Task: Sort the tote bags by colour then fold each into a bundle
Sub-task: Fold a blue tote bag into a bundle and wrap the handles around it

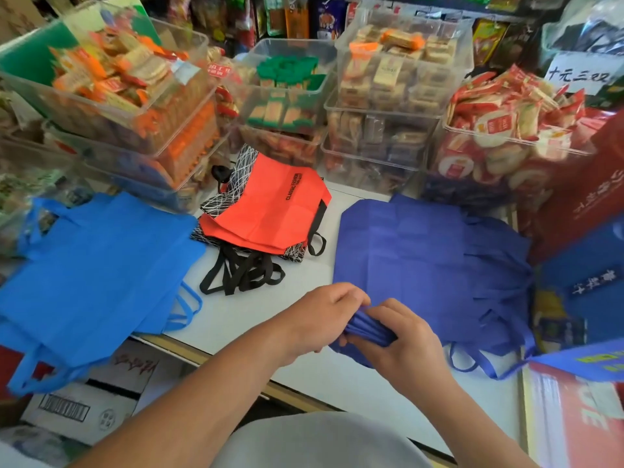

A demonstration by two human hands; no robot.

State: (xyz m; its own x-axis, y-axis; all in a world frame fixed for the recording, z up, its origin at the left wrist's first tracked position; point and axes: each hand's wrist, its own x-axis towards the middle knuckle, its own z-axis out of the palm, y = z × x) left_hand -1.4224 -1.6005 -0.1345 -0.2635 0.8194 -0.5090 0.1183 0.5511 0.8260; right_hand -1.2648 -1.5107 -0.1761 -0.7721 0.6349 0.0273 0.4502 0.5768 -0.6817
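Three piles on your white table point(256, 319): light-blue totes point(94, 265) left, red totes point(270, 207) with black straps point(239, 271) centre, navy totes point(422, 258) right. All are flat, matte non-woven fabric, creased in squares. At the navy pile's near corner, your left hand point(324, 315) and right hand point(408, 346) curl their fingers, pinching the bunched navy handles point(368, 327) between them.

light-blue totes point(98, 265): cut by left edge | navy handles point(366, 327): mostly hidden in left hand point(324, 315); right hand point(408, 346)
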